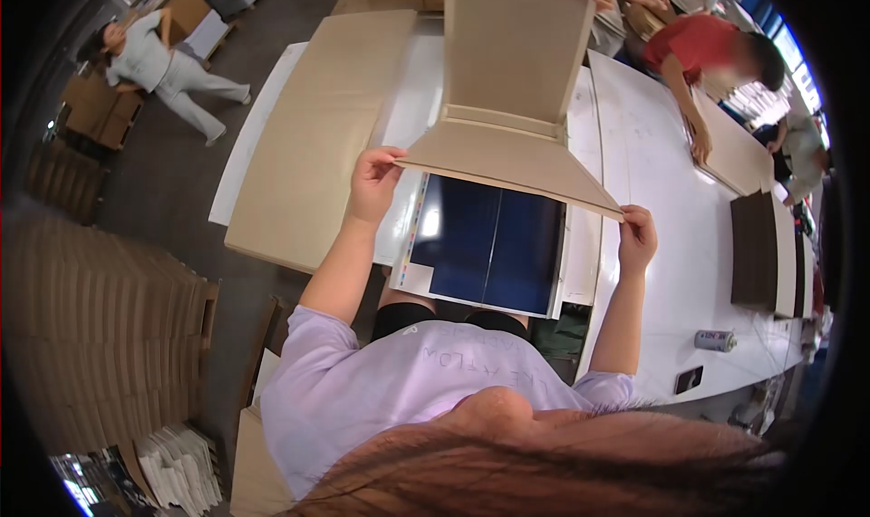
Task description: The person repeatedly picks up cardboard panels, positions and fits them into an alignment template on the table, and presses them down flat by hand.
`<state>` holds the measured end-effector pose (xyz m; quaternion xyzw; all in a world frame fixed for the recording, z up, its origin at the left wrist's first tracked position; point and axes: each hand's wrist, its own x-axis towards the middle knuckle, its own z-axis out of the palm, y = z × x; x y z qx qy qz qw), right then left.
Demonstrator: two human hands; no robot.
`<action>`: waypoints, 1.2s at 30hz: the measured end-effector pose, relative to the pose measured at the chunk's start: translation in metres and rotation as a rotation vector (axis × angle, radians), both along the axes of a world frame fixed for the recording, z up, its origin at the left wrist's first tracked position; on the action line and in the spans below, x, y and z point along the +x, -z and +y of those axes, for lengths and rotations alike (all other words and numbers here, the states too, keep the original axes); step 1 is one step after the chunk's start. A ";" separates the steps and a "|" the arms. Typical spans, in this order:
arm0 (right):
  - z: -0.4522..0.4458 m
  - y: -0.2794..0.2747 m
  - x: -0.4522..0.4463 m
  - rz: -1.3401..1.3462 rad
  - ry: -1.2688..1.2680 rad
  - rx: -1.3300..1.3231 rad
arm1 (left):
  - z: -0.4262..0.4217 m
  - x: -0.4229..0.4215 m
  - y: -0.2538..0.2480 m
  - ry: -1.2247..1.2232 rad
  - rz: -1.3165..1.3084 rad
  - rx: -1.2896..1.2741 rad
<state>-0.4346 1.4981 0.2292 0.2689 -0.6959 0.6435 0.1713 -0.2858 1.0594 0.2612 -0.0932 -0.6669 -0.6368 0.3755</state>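
Observation:
A large folded cardboard sheet [512, 154] is raised off the work surface, its near edge held at both ends. My left hand [374, 183] pinches the left corner of that edge, and my right hand [638, 237] pinches the right corner. The far panel of the cardboard rises behind a crosswise fold. Beneath the near edge lies a printed sheet [489, 241] with dark blue panels, a white margin and a strip of colour marks along its left side. Part of the printed sheet is hidden under the cardboard.
Flat brown board [317, 136] lies to the left. On the white table [643, 164] at right are a spray can [715, 340], a phone [689, 380] and stacked boards [759, 254]. A co-worker in red leans over it. Another person stands far left, near cardboard stacks [118, 327].

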 end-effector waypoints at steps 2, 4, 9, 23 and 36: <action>0.000 0.000 0.000 -0.008 0.024 0.021 | 0.002 -0.001 -0.004 0.015 0.014 -0.011; -0.002 0.000 0.000 -0.015 0.008 -0.012 | 0.001 -0.001 -0.001 -0.002 0.021 -0.012; -0.002 -0.006 0.000 -0.022 -0.025 -0.028 | -0.006 0.003 -0.005 -0.037 0.007 -0.164; -0.080 -0.073 -0.017 0.066 0.486 -0.228 | -0.005 -0.044 -0.067 0.116 -0.334 0.486; -0.216 -0.127 -0.036 0.911 0.346 0.441 | -0.006 -0.094 -0.091 -0.071 -0.208 0.335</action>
